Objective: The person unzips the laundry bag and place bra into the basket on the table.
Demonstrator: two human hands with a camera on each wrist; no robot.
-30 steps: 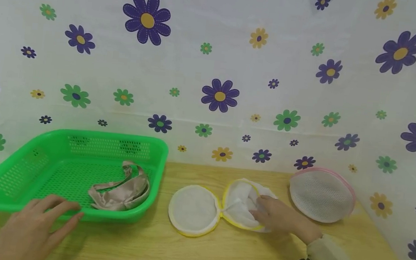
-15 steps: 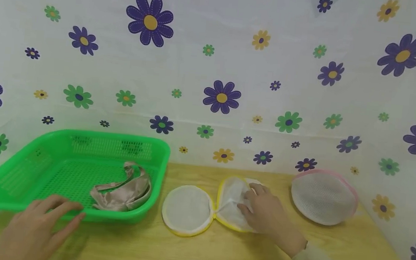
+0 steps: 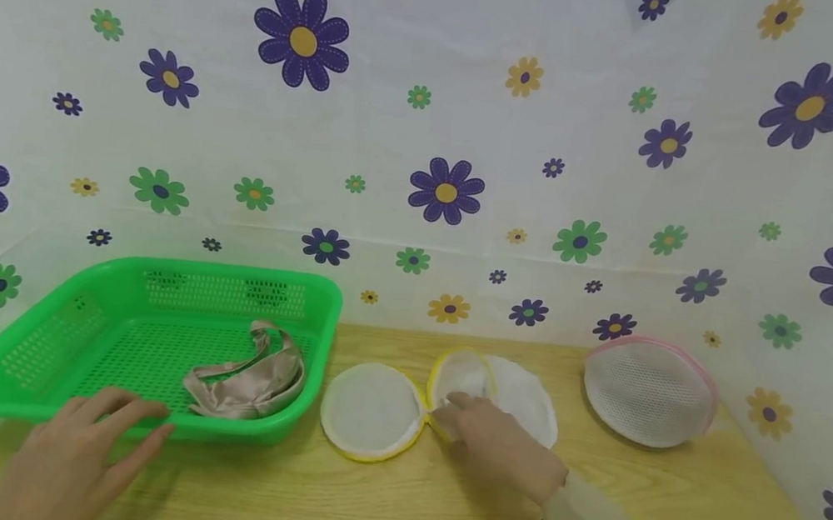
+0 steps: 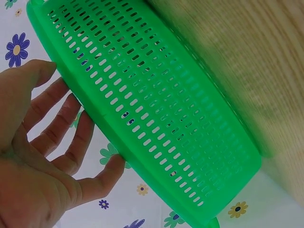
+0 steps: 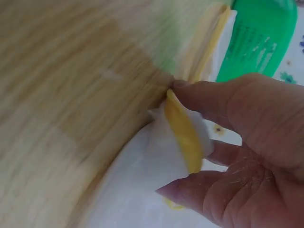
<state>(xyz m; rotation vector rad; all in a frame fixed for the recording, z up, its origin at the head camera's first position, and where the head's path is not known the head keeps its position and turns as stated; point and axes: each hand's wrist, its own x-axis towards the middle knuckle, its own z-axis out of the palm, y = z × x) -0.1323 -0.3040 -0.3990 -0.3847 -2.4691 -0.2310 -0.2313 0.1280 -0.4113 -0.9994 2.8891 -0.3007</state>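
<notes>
A round white mesh laundry bag point(image 3: 370, 410) with yellow edging lies spread as two joined circles on the table. My right hand point(image 3: 495, 442) grips the yellow-edged flap point(image 3: 460, 373) of its right half, which is folded up toward the left. In the right wrist view, the yellow edging point(image 5: 185, 135) stands between thumb and fingers. My left hand point(image 3: 77, 453) rests its fingertips along the near rim of a green plastic basket point(image 4: 107, 116), fingers relaxed. A beige satin bra point(image 3: 257, 387) lies inside the basket at its right end.
Another white mesh bag with pink edging point(image 3: 648, 395) stands at the back right of the wooden table point(image 3: 332, 507). A flower-printed white sheet point(image 3: 369, 130) hangs behind and along the sides.
My right hand has moved left, drawing the yellow-edged flap leftward and uncovering the white lower layer on its right. The laundry bag has shifted slightly left. My left hand has stayed at the basket rim.
</notes>
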